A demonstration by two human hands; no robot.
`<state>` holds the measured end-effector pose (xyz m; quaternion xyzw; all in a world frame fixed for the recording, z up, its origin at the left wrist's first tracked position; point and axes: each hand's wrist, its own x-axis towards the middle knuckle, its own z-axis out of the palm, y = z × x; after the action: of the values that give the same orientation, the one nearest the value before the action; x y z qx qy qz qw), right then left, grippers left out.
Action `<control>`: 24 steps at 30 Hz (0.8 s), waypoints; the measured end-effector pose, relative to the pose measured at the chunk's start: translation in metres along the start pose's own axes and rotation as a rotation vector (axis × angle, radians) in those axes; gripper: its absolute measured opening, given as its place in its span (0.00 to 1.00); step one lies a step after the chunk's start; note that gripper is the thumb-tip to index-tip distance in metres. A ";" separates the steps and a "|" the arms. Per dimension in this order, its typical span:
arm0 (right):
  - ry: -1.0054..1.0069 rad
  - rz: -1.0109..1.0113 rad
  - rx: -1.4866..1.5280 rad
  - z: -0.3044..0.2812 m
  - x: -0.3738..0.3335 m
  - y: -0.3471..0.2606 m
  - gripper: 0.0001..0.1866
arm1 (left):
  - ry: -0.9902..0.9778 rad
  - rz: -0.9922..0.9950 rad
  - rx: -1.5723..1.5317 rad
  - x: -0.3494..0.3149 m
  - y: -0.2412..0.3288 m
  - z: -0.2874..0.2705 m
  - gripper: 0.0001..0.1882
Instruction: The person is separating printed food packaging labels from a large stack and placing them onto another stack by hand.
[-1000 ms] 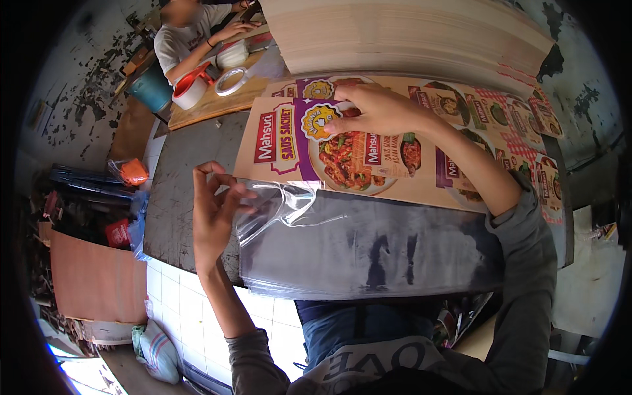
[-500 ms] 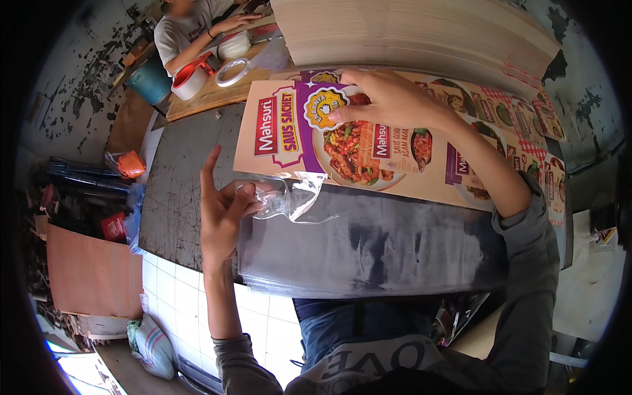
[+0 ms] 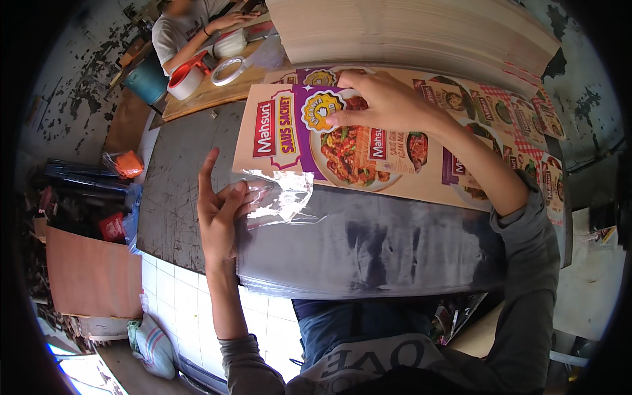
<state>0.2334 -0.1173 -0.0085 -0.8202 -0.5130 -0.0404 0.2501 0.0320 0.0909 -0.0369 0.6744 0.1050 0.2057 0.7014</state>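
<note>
A printed cardboard sheet [image 3: 276, 161], tan and purple with pictures of food, lies at a slant in front of me. My right hand [image 3: 385, 102] grips its upper part, thumb on the printed face and fingertips by the far edge. At the sheet's near left corner, my left hand [image 3: 224, 207] pinches clear plastic film [image 3: 283, 197] between thumb and fingers, with the index finger stretched up. The film is crumpled and shiny. Below it lies a stack of clear plastic sheets [image 3: 375, 243], partly under the cardboard. More printed cardboard [image 3: 454, 95] lies behind and to the right.
A tall stack of tan board [image 3: 408, 36] rises at the back. On a wooden table [image 3: 217, 92] at the back left are a red tape dispenser [image 3: 187, 76] and a tape roll [image 3: 228, 71]; another person [image 3: 184, 39] sits there. The scratched dark tabletop [image 3: 178, 191] extends left.
My left hand has shifted slightly left, drawing the plastic film along and spreading it a little wider. The printed cardboard sheet has slid slightly left under my right hand.
</note>
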 end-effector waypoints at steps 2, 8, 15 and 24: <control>0.063 -0.055 -0.010 0.004 0.000 0.003 0.29 | -0.014 -0.009 -0.027 0.001 0.001 0.000 0.32; 0.061 -0.016 0.019 0.001 0.000 -0.004 0.29 | -0.136 -0.016 -0.017 0.007 0.000 -0.011 0.30; 0.061 0.045 -0.028 0.001 -0.001 -0.004 0.27 | -0.117 -0.052 0.111 0.005 0.006 -0.003 0.30; 0.043 0.042 0.032 -0.003 -0.002 -0.005 0.32 | -0.016 -0.023 -0.017 -0.002 0.002 0.001 0.26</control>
<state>0.2290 -0.1189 -0.0044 -0.8255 -0.4908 -0.0446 0.2751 0.0302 0.0894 -0.0355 0.6688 0.1052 0.1933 0.7101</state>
